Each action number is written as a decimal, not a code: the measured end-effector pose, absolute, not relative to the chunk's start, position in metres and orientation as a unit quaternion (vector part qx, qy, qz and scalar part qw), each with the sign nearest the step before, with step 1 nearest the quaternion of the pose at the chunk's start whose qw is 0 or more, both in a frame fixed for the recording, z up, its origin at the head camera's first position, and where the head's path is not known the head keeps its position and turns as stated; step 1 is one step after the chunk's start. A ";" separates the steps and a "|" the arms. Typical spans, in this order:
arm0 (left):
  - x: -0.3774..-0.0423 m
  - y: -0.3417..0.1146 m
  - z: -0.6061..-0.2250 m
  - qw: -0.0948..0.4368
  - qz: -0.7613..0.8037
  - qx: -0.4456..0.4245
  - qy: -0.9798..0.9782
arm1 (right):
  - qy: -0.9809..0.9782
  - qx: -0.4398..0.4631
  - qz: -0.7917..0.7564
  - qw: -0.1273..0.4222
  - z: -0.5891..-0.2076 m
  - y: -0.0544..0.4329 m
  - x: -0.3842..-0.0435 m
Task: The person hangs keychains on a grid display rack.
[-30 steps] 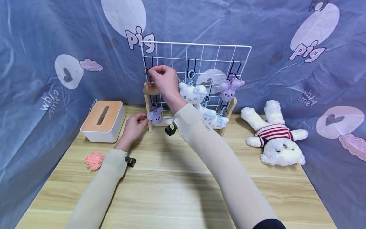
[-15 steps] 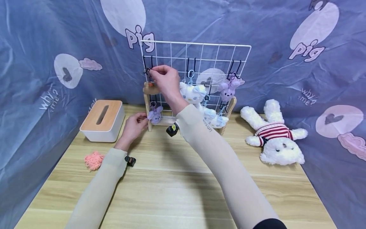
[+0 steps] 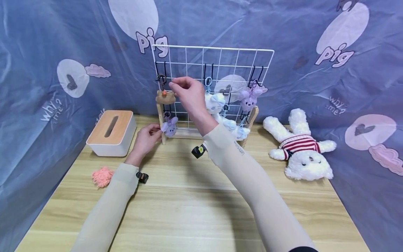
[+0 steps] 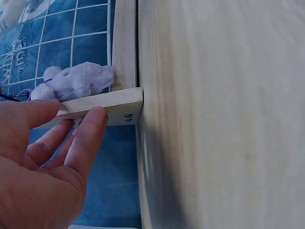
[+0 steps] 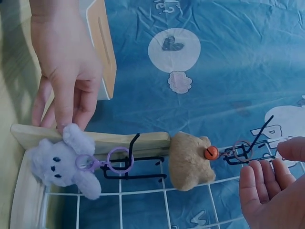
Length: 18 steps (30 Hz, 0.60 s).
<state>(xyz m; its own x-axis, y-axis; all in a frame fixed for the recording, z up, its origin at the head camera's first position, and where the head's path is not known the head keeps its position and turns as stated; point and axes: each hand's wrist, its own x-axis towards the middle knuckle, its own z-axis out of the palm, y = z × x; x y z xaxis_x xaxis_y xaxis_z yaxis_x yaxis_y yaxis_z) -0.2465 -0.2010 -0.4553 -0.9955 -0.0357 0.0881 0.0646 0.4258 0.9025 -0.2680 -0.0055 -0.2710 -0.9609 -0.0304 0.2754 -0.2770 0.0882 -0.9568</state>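
Observation:
A white wire grid rack (image 3: 220, 48) stands at the back of the table on wooden side posts. My left hand (image 3: 145, 140) pinches its left wooden post (image 4: 102, 102) between thumb and fingers, beside a hanging purple bunny keychain (image 3: 170, 126). A brown plush keychain (image 5: 189, 161) with an orange bell (image 5: 211, 152) hangs from a black hook (image 3: 161, 71) at the upper left. Just right of that hook, my right hand (image 3: 190, 94) is apart from the keychain, fingers loosely bent and holding nothing. Behind the right hand hang white plush cat keychains (image 3: 215, 102), partly hidden.
Another purple bunny keychain (image 3: 249, 99) hangs at the rack's right. A tissue box (image 3: 110, 133) with a wooden lid and a pink fluffy thing (image 3: 102, 177) are on the left of the table. To the right lies a white teddy bear (image 3: 306, 164) in a striped sweater.
My right hand has let go of the brown plush keychain's ring and moved right, away from the hook. The keychain hangs there, now in full view. My left hand stays on the post.

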 end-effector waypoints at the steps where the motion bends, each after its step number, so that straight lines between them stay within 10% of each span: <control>1: -0.247 -0.202 -0.456 0.046 -0.537 -0.007 -0.842 | -0.728 0.109 0.670 0.090 -0.272 -0.004 -0.266; 18: -0.234 -0.215 -0.433 0.089 -0.455 -0.047 -0.885 | -0.761 0.150 0.622 0.109 -0.287 0.071 -0.221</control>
<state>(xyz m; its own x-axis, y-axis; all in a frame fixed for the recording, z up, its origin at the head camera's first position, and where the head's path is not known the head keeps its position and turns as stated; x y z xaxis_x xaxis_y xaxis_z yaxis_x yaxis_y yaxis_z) -0.2339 -0.2151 -0.4332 -0.9797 0.0026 0.2006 0.1646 0.5823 0.7961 -0.2209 0.0707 -0.2872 -0.9312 -0.0925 0.3526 -0.3640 0.1819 -0.9135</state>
